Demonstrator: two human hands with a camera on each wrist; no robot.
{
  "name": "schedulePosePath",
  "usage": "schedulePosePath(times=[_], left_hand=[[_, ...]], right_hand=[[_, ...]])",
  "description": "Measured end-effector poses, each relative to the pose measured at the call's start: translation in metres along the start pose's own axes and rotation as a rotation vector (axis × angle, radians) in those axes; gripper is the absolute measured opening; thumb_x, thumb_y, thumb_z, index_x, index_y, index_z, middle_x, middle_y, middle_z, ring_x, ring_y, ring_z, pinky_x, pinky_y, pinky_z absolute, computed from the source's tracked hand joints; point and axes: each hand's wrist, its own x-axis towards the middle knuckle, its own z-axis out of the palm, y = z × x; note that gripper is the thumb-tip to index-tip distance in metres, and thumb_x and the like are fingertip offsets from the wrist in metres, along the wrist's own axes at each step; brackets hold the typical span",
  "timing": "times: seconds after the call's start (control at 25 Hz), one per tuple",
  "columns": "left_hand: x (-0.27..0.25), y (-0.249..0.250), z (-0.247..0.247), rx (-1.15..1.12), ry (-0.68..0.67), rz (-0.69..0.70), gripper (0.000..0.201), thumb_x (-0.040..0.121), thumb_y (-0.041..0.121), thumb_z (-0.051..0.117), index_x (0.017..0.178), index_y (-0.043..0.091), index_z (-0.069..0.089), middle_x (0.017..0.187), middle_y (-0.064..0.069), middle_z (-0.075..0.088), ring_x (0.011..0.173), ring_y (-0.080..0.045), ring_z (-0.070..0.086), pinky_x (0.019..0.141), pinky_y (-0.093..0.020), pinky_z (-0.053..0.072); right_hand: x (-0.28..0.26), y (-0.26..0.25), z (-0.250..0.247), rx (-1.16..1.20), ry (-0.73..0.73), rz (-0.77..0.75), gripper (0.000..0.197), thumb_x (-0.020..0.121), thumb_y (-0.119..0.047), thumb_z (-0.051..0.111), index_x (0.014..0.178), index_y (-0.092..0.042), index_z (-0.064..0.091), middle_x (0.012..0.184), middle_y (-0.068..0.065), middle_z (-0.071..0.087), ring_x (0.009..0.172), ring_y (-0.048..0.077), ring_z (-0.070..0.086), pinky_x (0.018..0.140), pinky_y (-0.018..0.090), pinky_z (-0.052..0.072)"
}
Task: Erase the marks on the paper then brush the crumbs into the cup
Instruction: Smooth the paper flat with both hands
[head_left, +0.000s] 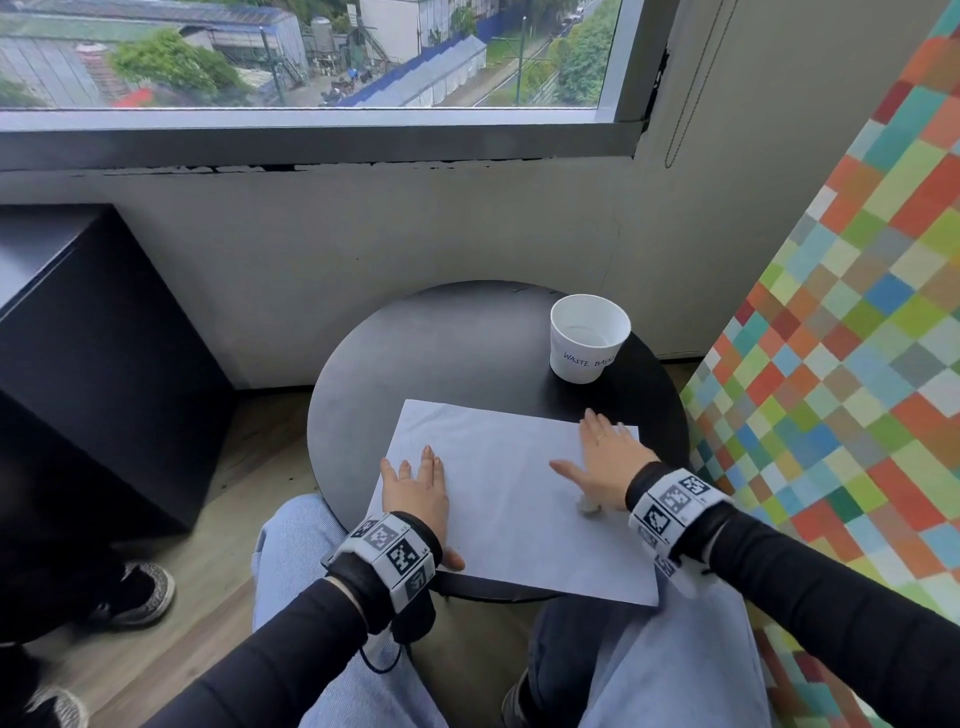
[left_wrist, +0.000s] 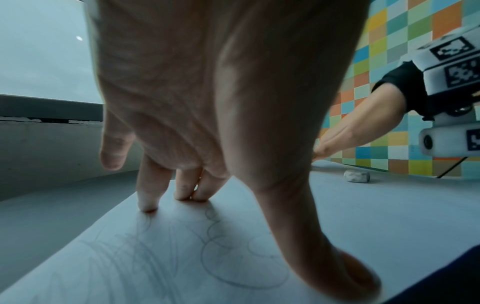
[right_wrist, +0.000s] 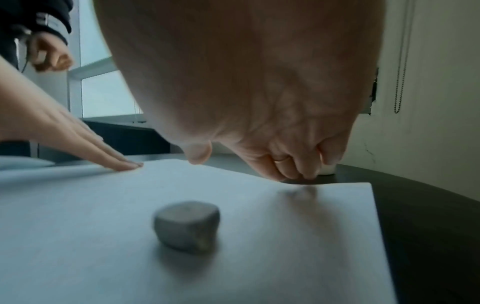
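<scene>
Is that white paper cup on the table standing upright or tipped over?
Upright. The cup stands on its base on the round table, open mouth up, handwritten label level, beyond the paper.

It looked like a small sitting corner in an office or lounge, high up in a building. A little round black table stood by a big window at 12 o'clock — roofs and trees lay far below. A black cabinet sat at 9 o'clock, a bright checkered wall at 3 o'clock.
</scene>
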Motion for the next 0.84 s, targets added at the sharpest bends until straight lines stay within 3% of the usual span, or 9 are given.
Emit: schedulePosePath(times=[0.12,0.16,0.32,0.48,0.64,0.76,0.84], left_hand=[[0.001,0.0,-0.001,0.005,-0.002,0.0,0.134,0.075,0.074,0.064,0.153,0.0,-0.017,0.163,-0.017,-0.016,0.151,-0.037,0.006,0.118,-0.059,0.004],[0.001,0.0,-0.001,0.002,-0.002,0.001,0.134,0.075,0.074,0.064,0.153,0.0,-0.017,0.163,-0.017,-0.017,0.151,-0.037,0.006,0.118,-0.059,0.004],[0.0,0.0,0.0,-0.001,-0.007,0.005,0.134,0.075,0.075,0.063,0.153,0.0,-0.017,0.163,-0.017,-0.017,0.151,-0.037,0.005,0.119,-0.059,0.004],[0.001,0.0,-0.002,0.01,-0.01,0.0,0.134,0.075,0.075,0.063,0.153,0.0,-0.017,0.163,-0.017,-0.017,0.151,-0.038,0.005,0.119,-0.058,0.004],[0.0,-0.001,0.0,-0.004,-0.005,0.004,0.133,0.075,0.075,0.063,0.153,0.001,-0.016,0.163,-0.016,-0.017,0.151,-0.037,0.005,0.119,-0.058,0.004],[0.0,-0.001,0.0,0.0,-0.003,0.003,0.133,0.075,0.075,0.063,0.153,0.001,-0.016,0.163,-0.016,-0.017,0.151,-0.037,0.005,0.119,-0.058,0.004],[0.001,-0.001,-0.001,0.004,0.002,0.003,0.133,0.075,0.075,0.063,0.153,0.001,-0.015,0.163,-0.017,-0.016,0.151,-0.037,0.006,0.118,-0.058,0.004]], right_hand=[[-0.013,-0.016,0.017,0.007,-0.087,-0.249,0.083,0.097,-0.059,0.024,0.151,-0.004,-0.005,0.159,0.008,-0.011,0.148,0.018,-0.005,0.12,0.034,-0.001],[-0.014,-0.015,0.02,0.027,-0.104,-0.26,0.082,0.097,-0.059,0.026,0.151,-0.005,-0.005,0.159,0.007,-0.012,0.148,0.017,-0.005,0.12,0.034,-0.001],[0.006,0.014,0.005,0.102,0.015,-0.004,0.082,0.097,-0.058,0.025,0.151,-0.004,-0.004,0.16,0.008,-0.011,0.148,0.02,-0.003,0.119,0.033,0.002],[0.004,-0.001,0.015,0.106,-0.096,-0.204,0.08,0.098,-0.056,0.026,0.152,-0.008,-0.007,0.159,0.004,-0.014,0.148,0.017,-0.006,0.12,0.034,0.001],[0.015,0.022,0.008,0.129,0.027,0.006,0.082,0.096,-0.06,0.021,0.151,-0.005,-0.003,0.16,0.008,-0.01,0.148,0.019,-0.002,0.12,0.035,0.003],[0.006,0.021,0.021,0.138,-0.065,-0.063,0.1,0.08,-0.079,0.009,0.152,-0.012,-0.004,0.16,0.001,-0.011,0.148,0.02,0.0,0.121,0.04,0.008],[-0.001,0.024,0.028,0.121,-0.055,-0.043,0.095,0.085,-0.075,0.012,0.152,-0.01,-0.004,0.16,0.003,-0.01,0.148,0.021,0.0,0.121,0.039,0.007]])
